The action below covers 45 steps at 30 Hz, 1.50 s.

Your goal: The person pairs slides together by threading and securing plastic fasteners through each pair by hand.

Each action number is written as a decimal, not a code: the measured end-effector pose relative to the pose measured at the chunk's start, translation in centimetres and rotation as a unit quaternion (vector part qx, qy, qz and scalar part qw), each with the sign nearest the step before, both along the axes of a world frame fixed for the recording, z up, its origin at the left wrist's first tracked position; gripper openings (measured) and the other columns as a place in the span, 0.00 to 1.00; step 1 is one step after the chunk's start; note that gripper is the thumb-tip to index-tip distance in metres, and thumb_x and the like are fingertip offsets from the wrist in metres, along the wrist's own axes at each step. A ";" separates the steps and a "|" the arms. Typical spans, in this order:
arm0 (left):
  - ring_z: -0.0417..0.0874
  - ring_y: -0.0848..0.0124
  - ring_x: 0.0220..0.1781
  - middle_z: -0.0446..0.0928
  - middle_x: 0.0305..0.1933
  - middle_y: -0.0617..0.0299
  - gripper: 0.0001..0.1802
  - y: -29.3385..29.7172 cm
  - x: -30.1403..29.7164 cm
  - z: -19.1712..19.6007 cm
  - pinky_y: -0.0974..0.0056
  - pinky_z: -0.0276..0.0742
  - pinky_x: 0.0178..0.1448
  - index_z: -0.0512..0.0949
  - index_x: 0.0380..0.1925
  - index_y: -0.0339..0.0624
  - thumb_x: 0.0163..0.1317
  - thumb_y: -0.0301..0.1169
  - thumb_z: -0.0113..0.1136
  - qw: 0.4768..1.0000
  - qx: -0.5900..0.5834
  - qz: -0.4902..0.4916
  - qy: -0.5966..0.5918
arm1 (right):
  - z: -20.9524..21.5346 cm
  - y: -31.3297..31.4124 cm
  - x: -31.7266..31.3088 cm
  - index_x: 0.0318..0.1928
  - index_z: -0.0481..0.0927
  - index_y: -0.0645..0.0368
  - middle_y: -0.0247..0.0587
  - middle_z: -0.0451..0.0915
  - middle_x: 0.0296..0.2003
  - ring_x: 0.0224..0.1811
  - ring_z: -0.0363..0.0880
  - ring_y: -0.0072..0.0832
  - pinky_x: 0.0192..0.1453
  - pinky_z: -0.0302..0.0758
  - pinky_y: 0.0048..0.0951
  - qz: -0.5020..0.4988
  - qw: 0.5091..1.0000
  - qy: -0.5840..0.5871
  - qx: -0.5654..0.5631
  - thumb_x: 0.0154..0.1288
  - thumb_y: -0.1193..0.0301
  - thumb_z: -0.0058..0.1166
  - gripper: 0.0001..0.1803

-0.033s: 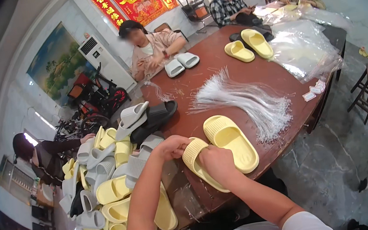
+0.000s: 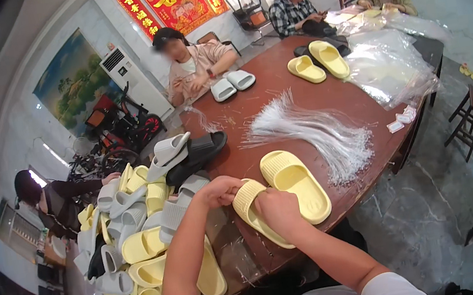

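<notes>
On the near edge of the reddish-brown table lies a pale yellow slide slipper with a ribbed strap. My left hand is closed at its toe end, with the fingertips partly hidden by the strap. Against the strap's rear opening my right hand is curled, its fingers reaching into the slipper and mostly out of sight. Just right of it, a matching yellow slipper lies sole down, untouched. Beyond the pair, a bundle of thin clear plastic strands spreads over the tabletop.
A heap of yellow, grey and black slippers is piled beside my left arm. Across the table are a light grey pair, a yellow pair and clear plastic bags. Several people sit around. A wooden stool stands at right.
</notes>
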<state>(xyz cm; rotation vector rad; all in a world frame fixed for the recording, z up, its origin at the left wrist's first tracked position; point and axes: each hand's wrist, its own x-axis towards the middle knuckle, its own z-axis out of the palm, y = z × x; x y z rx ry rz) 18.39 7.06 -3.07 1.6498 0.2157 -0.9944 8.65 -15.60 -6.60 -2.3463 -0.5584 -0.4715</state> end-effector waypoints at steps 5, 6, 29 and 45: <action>0.54 0.86 0.13 0.66 0.18 0.79 0.13 -1.4 -1.1 0.8 0.72 0.42 0.17 0.79 0.28 0.50 0.72 0.41 0.57 0.999 -0.008 0.001 -0.052 | 0.3 -0.4 0.1 0.25 0.84 0.57 0.45 0.82 0.27 0.29 0.84 0.45 0.34 0.81 0.45 -0.018 0.998 0.000 0.054 0.63 0.67 0.57 0.11; 0.58 0.84 0.14 0.69 0.18 0.76 0.13 -1.0 -0.8 0.6 0.72 0.47 0.17 0.79 0.29 0.48 0.73 0.40 0.57 0.997 0.027 -0.009 -0.073 | 0.4 -0.4 0.0 0.25 0.84 0.58 0.46 0.82 0.26 0.29 0.84 0.46 0.34 0.80 0.45 -0.010 0.998 0.001 0.063 0.63 0.66 0.57 0.13; 0.86 0.70 0.41 0.85 0.37 0.58 0.09 -8.8 -8.4 1.3 0.63 0.79 0.50 0.79 0.46 0.34 0.72 0.29 0.57 0.835 0.093 0.058 -0.539 | -0.4 -9.1 3.1 0.57 0.81 0.67 0.40 0.85 0.41 0.34 0.83 0.23 0.39 0.79 0.24 0.230 0.596 0.475 0.605 0.74 0.72 0.54 0.16; 0.83 0.72 0.39 0.83 0.36 0.60 0.10 -7.4 -8.0 1.8 0.65 0.79 0.48 0.80 0.43 0.36 0.69 0.31 0.60 0.884 0.062 -0.076 -0.457 | 0.1 -7.7 3.0 0.55 0.78 0.67 0.56 0.85 0.47 0.47 0.88 0.39 0.54 0.87 0.35 0.172 0.646 0.456 0.588 0.67 0.85 0.58 0.16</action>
